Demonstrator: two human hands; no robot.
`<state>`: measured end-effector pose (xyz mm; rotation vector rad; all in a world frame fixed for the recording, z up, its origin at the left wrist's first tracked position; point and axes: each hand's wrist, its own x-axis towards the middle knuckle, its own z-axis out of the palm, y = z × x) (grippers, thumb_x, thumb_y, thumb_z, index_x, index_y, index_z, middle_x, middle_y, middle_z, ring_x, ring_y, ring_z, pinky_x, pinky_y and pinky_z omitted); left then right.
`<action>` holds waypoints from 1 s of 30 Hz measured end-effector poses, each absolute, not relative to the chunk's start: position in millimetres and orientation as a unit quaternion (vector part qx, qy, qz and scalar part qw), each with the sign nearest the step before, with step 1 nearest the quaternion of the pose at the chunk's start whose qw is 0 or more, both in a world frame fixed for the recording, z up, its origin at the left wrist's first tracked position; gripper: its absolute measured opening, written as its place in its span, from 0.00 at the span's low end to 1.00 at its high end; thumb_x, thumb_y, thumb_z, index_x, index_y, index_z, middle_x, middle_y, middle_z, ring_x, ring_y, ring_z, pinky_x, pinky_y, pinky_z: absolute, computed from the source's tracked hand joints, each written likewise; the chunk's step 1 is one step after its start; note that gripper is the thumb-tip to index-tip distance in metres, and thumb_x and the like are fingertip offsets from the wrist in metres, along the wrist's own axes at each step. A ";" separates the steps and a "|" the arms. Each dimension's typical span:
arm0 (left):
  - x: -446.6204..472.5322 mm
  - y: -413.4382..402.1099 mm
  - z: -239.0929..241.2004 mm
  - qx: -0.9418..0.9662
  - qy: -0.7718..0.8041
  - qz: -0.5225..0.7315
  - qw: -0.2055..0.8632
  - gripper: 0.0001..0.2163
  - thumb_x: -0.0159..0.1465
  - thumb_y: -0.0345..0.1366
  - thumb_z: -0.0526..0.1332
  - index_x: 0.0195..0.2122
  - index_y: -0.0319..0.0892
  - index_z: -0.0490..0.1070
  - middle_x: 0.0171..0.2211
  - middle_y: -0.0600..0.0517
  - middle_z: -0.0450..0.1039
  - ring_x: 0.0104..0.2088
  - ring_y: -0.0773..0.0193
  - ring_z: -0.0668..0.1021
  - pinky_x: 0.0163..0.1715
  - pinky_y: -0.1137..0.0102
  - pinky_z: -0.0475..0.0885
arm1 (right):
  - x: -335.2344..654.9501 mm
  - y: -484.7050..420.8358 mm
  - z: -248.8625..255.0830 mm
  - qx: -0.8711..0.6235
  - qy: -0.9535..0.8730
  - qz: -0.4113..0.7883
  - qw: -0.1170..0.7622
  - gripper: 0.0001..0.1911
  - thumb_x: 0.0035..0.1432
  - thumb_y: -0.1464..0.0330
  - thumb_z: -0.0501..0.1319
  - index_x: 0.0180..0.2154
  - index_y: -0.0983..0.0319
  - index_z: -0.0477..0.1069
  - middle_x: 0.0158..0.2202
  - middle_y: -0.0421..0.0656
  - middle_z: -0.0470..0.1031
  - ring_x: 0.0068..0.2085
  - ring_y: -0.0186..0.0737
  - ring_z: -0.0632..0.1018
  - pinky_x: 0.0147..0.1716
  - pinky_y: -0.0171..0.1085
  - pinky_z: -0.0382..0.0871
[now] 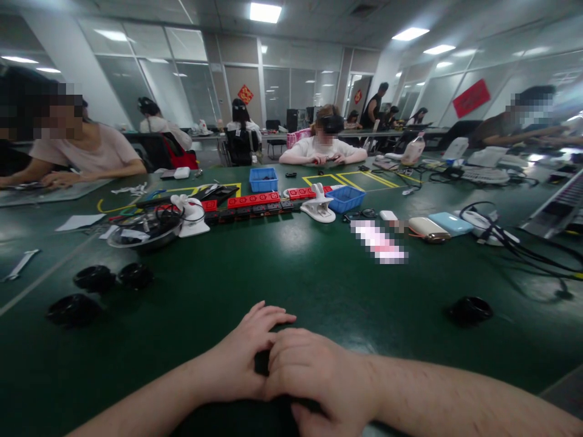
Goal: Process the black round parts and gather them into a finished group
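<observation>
My left hand [248, 358] and my right hand [314, 376] meet low in the middle of the green table [296, 273], fingers touching around a dark object [261, 362] that is mostly hidden between them. The left fingers reach forward over it. The right fingers curl inward onto it, with the thumb tucked underneath. Black round caps lie apart from both hands: three at the left [94, 278] and one at the right [469, 310].
Across the table are red and black block strips [253, 201], blue bins [263, 179], white clamp stands [319, 205], a bowl with cables [144, 230], phones and power banks [437, 224] and black cables [523, 249]. Several people sit around the table.
</observation>
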<state>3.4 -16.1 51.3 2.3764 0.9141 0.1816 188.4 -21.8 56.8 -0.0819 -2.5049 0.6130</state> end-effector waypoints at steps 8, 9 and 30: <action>8.0 -29.9 39.1 0.866 0.408 0.159 0.240 0.42 0.44 0.53 0.67 0.57 0.44 0.52 0.56 0.43 0.59 0.56 0.45 0.62 0.57 0.43 0.40 | 187.9 -24.9 66.2 -0.155 -0.904 0.149 0.370 0.18 0.56 0.57 0.49 0.34 0.65 0.65 0.31 0.45 0.70 0.35 0.40 0.69 0.39 0.42 0.63; 9.7 -33.6 36.0 0.854 0.434 0.183 0.222 0.41 0.44 0.54 0.67 0.55 0.43 0.53 0.55 0.42 0.60 0.55 0.44 0.62 0.57 0.42 0.41 | 187.9 -26.0 66.0 -0.189 -0.904 0.134 0.359 0.22 0.56 0.53 0.49 0.35 0.65 0.65 0.31 0.46 0.69 0.35 0.41 0.68 0.37 0.43 0.63; 10.3 -20.0 50.9 0.888 0.323 0.147 0.291 0.20 0.41 0.36 0.68 0.38 0.48 0.72 0.42 0.53 0.64 0.46 0.54 0.67 0.54 0.59 0.56 | 187.4 -18.4 59.6 -0.034 -0.949 0.223 0.222 0.10 0.42 0.73 0.49 0.29 0.62 0.66 0.31 0.42 0.72 0.39 0.36 0.71 0.47 0.38 0.62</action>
